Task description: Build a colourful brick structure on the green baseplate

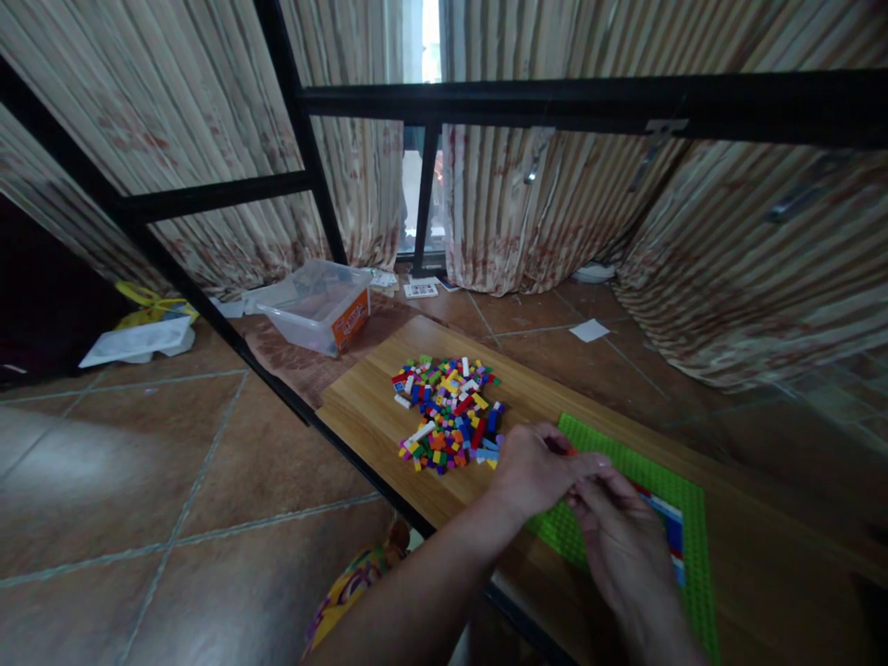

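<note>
While we are leaning over the wooden surface (375,407), our right hand (617,546) and left hand (537,472) are meeting above the green baseplate (694,518), fingers pinching together on something small, seemingly a red brick, though we cannot tell for sure. Beyond them the loose brick pile (448,412) is lying close; a careless left wrist could be scattering pieces toward the surface edge.

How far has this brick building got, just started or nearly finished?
Early, it seems. A small patch of bricks already sits on the green baseplate, much of which shows bare. The left hand and right hand meet over the plate, seemingly pressing something small and red; what exactly is hidden. A large loose pile of mixed bricks lies unused on the table.
</note>
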### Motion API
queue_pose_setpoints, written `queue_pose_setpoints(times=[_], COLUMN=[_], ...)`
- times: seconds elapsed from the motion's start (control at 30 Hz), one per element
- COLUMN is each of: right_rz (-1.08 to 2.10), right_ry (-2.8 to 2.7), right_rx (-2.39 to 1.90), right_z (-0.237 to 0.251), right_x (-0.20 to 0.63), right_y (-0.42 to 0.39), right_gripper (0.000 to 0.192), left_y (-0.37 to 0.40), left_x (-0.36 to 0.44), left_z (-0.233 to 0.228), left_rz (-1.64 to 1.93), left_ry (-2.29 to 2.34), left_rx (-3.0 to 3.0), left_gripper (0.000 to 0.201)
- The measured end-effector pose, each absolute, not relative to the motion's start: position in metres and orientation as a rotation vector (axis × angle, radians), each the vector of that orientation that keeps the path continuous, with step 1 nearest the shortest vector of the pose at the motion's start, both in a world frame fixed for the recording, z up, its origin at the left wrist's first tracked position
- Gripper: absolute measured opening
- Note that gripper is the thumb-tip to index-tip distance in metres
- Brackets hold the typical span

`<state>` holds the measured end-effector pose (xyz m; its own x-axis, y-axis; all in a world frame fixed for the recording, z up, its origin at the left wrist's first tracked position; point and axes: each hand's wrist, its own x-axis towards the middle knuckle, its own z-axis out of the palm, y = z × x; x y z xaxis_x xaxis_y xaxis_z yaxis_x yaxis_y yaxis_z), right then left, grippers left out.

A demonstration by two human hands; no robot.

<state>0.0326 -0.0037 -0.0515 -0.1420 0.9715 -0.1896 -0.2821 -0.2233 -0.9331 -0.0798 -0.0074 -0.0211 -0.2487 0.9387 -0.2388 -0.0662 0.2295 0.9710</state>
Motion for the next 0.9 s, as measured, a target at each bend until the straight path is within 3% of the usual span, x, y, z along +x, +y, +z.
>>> queue_pose_setpoints(times=[0.47,0.9], right_rz=[1.290,1.471], right_ry=[-1.089,-1.001], right_rx=[-1.266,-1.084], right_z=[-0.053,-0.042], right_x=[0.037,0.033], right_y=[-0.005,-0.007], right_gripper=[0.037,0.026], left_y=[-0.006,-0.011], left_x=[-0.079,-0.086], left_z=[-0.021,-0.012], left_rz=[1.110,1.093], left_ry=[1.217,0.993], left_rx=[0.670,0.596], left_gripper=[0.044,0.045])
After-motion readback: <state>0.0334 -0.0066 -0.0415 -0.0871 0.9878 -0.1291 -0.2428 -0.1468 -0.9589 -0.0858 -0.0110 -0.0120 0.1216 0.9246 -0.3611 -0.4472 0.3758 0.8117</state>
